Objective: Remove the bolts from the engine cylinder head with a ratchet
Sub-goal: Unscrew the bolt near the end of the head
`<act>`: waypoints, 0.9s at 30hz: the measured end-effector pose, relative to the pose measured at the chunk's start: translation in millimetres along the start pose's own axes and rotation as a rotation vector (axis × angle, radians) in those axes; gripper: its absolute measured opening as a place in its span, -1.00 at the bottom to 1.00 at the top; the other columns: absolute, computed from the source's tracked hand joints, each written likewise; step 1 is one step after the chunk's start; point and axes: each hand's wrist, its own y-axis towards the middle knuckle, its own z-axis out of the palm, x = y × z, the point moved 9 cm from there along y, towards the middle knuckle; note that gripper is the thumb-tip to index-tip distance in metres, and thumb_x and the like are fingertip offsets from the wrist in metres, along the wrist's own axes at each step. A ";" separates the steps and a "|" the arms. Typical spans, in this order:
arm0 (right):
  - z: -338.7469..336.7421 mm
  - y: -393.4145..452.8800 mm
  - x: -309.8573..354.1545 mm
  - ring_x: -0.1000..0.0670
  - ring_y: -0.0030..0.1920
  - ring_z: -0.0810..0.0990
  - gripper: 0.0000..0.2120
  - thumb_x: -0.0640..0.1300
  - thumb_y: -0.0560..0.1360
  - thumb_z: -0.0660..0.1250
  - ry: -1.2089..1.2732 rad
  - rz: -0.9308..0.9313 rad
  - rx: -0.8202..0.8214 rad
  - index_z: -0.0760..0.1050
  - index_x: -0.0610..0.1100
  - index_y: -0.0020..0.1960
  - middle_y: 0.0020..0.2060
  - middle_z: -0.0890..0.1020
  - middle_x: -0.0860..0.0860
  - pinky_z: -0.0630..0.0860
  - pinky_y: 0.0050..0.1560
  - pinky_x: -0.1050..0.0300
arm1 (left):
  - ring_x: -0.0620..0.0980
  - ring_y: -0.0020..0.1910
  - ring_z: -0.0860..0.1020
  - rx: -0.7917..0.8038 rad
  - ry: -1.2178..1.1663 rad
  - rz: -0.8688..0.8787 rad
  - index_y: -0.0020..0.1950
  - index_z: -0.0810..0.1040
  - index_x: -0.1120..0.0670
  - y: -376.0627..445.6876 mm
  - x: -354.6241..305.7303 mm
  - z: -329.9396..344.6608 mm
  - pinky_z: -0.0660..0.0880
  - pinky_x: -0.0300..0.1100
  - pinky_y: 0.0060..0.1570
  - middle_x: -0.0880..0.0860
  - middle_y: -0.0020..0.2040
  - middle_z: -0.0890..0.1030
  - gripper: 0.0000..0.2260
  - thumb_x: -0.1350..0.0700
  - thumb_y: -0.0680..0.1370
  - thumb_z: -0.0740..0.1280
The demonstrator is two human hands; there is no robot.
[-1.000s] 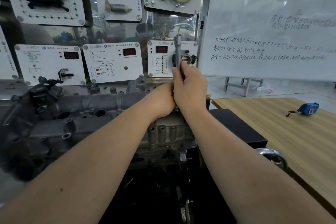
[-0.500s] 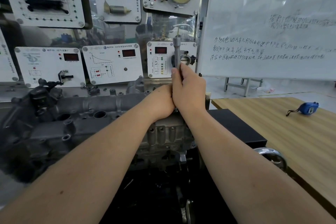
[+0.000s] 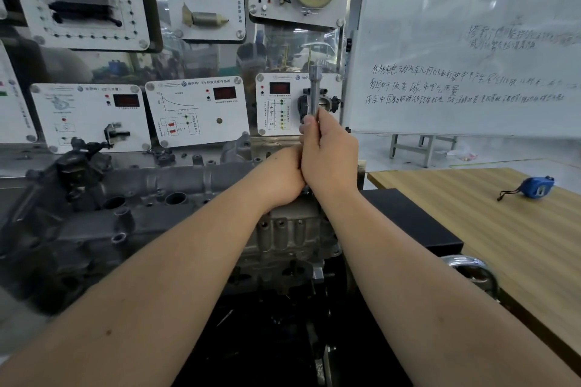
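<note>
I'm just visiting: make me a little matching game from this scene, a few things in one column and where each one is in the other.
Things:
1. ratchet
2. tape measure
3. whiteboard
4. cylinder head

Places:
A. on the wooden table, at the right
B. under both forearms
C. standing up out of the right hand
D. behind the table, with handwriting on it

Pairs: 1-C, 2-A, 3-D, 4-B

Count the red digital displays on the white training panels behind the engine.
3. One on the left panel, one on the middle panel, one on the right panel beside the ratchet. Others may lie outside the frame.
</note>
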 end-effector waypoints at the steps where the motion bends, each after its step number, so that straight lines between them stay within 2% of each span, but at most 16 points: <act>1: 0.6 -0.2 -1.2 0.25 -0.29 0.47 -0.76 -0.03 0.68 0.15 0.022 0.015 0.005 0.54 -0.10 0.15 -0.24 0.58 0.17 0.34 -0.26 0.34 | 0.03 -0.16 0.58 0.004 -0.036 -0.016 0.17 0.52 0.08 -0.8 2.0 0.8 0.51 -0.11 -0.21 0.06 -0.14 0.62 -0.79 0.27 0.59 0.20; 3: 1.7 -1.4 -1.2 0.33 -0.22 0.50 -0.64 -0.02 0.68 0.15 0.068 0.040 0.021 0.43 -0.10 0.42 -0.16 0.58 0.21 0.38 -0.22 0.51 | 0.02 -0.18 0.59 -0.010 -0.077 -0.035 0.15 0.55 0.06 -1.5 5.3 0.0 0.53 -0.07 -0.22 0.05 -0.15 0.64 -0.78 0.26 0.59 0.20; 5: 2.0 -2.3 -0.3 0.46 -0.18 0.49 -0.61 -0.01 0.66 0.22 0.093 0.023 0.023 0.41 -0.10 0.45 -0.20 0.51 0.33 0.33 -0.16 0.63 | -0.10 -0.26 0.53 -0.020 -0.020 -0.029 0.09 0.54 0.04 0.3 6.4 -1.2 0.42 -0.22 -0.35 -0.05 -0.23 0.57 -0.79 0.28 0.59 0.20; 6: 1.3 -2.3 1.8 0.48 -0.15 0.48 -0.62 -0.01 0.65 0.26 0.088 0.011 0.021 0.44 -0.11 0.42 -0.20 0.47 0.37 0.33 -0.15 0.63 | -0.14 -0.29 0.48 -0.017 0.024 -0.019 0.07 0.54 0.05 1.3 5.2 -0.9 0.34 -0.28 -0.38 -0.08 -0.26 0.52 -0.80 0.29 0.58 0.21; 8: 0.8 -0.5 3.8 0.30 -0.13 0.49 -0.69 -0.01 0.63 0.30 0.032 -0.016 0.017 0.53 -0.13 0.30 -0.16 0.48 0.30 0.38 -0.11 0.49 | -0.16 -0.31 0.46 -0.025 0.038 -0.009 -0.05 0.48 -0.01 3.1 3.6 -1.6 0.29 -0.29 -0.39 -0.11 -0.27 0.48 -0.79 0.30 0.57 0.22; 10: -0.4 0.5 4.5 0.20 -0.21 0.41 -0.78 -0.04 0.65 0.26 -0.029 -0.048 -0.002 0.58 -0.17 0.09 -0.23 0.45 0.22 0.34 -0.17 0.36 | -0.15 -0.29 0.51 -0.036 -0.038 -0.023 -0.16 0.43 -0.14 3.9 5.9 -2.2 0.35 -0.26 -0.37 -0.11 -0.27 0.54 -0.70 0.28 0.56 0.22; 12: -1.3 -0.1 2.4 0.19 -0.27 0.42 -0.80 -0.07 0.67 0.20 -0.012 -0.035 -0.009 0.52 -0.14 -0.02 -0.30 0.48 0.17 0.30 -0.21 0.35 | -0.09 -0.27 0.59 -0.031 -0.159 -0.037 -0.16 0.48 -0.18 2.5 8.5 -0.6 0.52 -0.16 -0.30 -0.07 -0.29 0.62 -0.70 0.24 0.56 0.22; 14: -0.8 -0.4 -0.4 0.12 -0.15 0.53 -0.75 -0.06 0.69 0.15 0.037 0.019 0.003 0.54 -0.15 0.20 -0.13 0.65 0.05 0.38 -0.09 0.27 | 0.04 -0.20 0.65 -0.017 -0.271 -0.037 -0.10 0.56 -0.19 -0.6 9.4 2.0 0.63 0.02 -0.13 -0.05 -0.24 0.68 -0.73 0.19 0.55 0.21; 16: 0.9 -0.9 -3.6 0.11 0.00 0.56 -0.62 -0.04 0.69 0.13 0.078 0.067 0.018 0.41 -0.11 0.46 0.04 0.67 0.05 0.36 -0.05 0.44 | 0.02 -0.20 0.66 -0.015 -0.345 -0.030 -0.07 0.58 -0.24 -1.9 10.9 2.5 0.63 0.06 -0.11 -0.07 -0.22 0.69 -0.72 0.14 0.51 0.19; 17: 2.1 -1.0 -2.8 0.16 -0.01 0.55 -0.61 -0.03 0.69 0.13 0.097 0.069 0.029 0.39 -0.09 0.49 0.02 0.66 0.11 0.35 -0.10 0.53 | -0.08 -0.27 0.64 -0.016 -0.357 -0.029 -0.08 0.57 -0.28 -1.9 11.7 2.1 0.62 0.00 -0.19 -0.10 -0.24 0.69 -0.70 0.13 0.51 0.19; 18: 3.3 -1.0 -0.4 0.23 -0.08 0.52 -0.65 -0.02 0.69 0.15 0.111 0.053 0.044 0.45 -0.06 0.42 -0.05 0.64 0.22 0.35 -0.15 0.56 | -0.20 -0.36 0.59 -0.023 -0.341 -0.029 -0.09 0.56 -0.29 -1.3 12.7 1.2 0.55 -0.10 -0.28 -0.14 -0.26 0.67 -0.70 0.13 0.51 0.18; 20: 3.6 -1.1 4.0 0.24 -0.24 0.50 -0.87 -0.03 0.67 0.21 0.100 -0.006 0.058 0.54 0.04 0.02 -0.27 0.56 0.33 0.39 -0.23 0.46 | -0.29 -0.45 0.53 -0.054 -0.267 -0.041 -0.13 0.51 -0.23 1.2 14.3 -1.4 0.42 -0.23 -0.37 -0.12 -0.33 0.64 -0.71 0.18 0.54 0.19; 22: 1.5 -0.1 7.1 0.16 -0.31 0.46 -0.77 -0.04 0.65 0.25 0.062 -0.036 0.043 0.42 0.02 -0.19 -0.36 0.51 0.17 0.35 -0.29 0.32 | -0.28 -0.45 0.53 -0.082 -0.211 -0.050 -0.12 0.50 -0.19 3.2 14.7 -3.8 0.40 -0.25 -0.40 -0.09 -0.30 0.62 -0.71 0.22 0.56 0.20; 24: -1.2 1.5 1.4 0.15 -0.32 0.40 -0.75 -0.05 0.66 0.23 0.039 -0.021 0.018 0.37 -0.03 -0.20 -0.37 0.43 0.12 0.27 -0.29 0.27 | -0.21 -0.33 0.59 -0.062 -0.246 -0.039 0.01 0.54 -0.18 2.7 12.5 -1.8 0.52 -0.18 -0.32 -0.08 -0.19 0.66 -0.73 0.21 0.56 0.22; 25: -2.0 1.9 -0.9 0.14 -0.32 0.41 -0.76 -0.06 0.66 0.21 0.053 -0.004 0.007 0.38 -0.05 -0.18 -0.37 0.45 0.12 0.29 -0.29 0.24 | -0.10 -0.24 0.63 -0.048 -0.280 -0.031 0.08 0.55 -0.18 1.9 11.4 -0.5 0.59 -0.09 -0.25 -0.06 -0.15 0.68 -0.72 0.20 0.57 0.23; 27: 0.6 1.9 -8.1 0.14 -0.19 0.54 -0.78 -0.06 0.67 0.16 0.120 0.069 0.026 0.51 -0.12 -0.03 -0.22 0.63 0.06 0.47 -0.16 0.17 | 0.03 -0.15 0.66 -0.019 -0.329 -0.011 0.11 0.54 -0.20 -0.2 9.1 1.7 0.63 -0.05 -0.16 -0.03 -0.12 0.69 -0.70 0.21 0.58 0.22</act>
